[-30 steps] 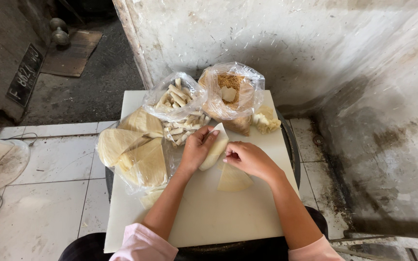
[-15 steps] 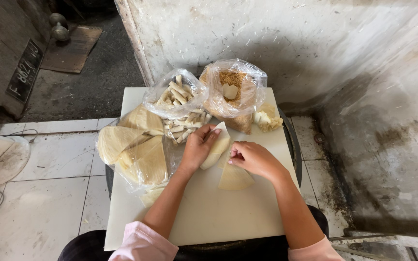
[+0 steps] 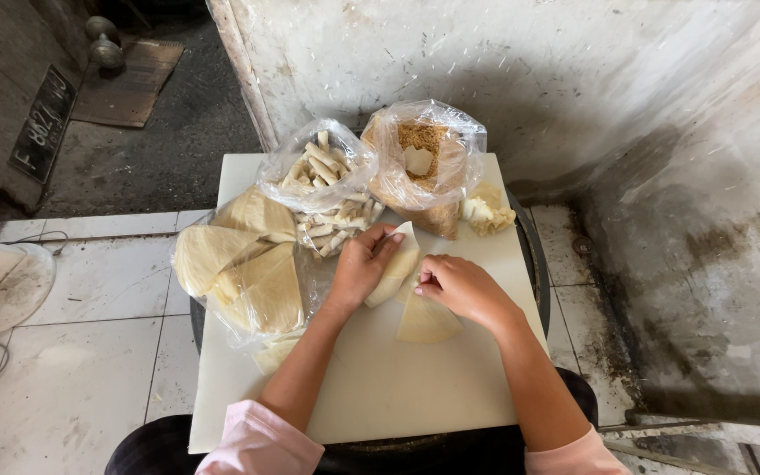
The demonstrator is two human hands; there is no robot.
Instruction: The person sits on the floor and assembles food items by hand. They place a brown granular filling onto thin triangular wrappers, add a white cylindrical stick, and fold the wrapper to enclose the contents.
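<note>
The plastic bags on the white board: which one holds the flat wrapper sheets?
The bag of wrapper sheets at the board's left edge, beside the left hand. The other two, by the wall, hold pale sticks and brown crumbs.

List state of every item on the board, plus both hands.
left hand: folding the wrapper's upper part up.
right hand: pressing on the wrapper.
wrapper: partly folded, lower part flat.
bag of sticks: open.
bag of crumbs: open.
bag of wrappers: lying flat, partly off the board.
white board: flat.
</note>
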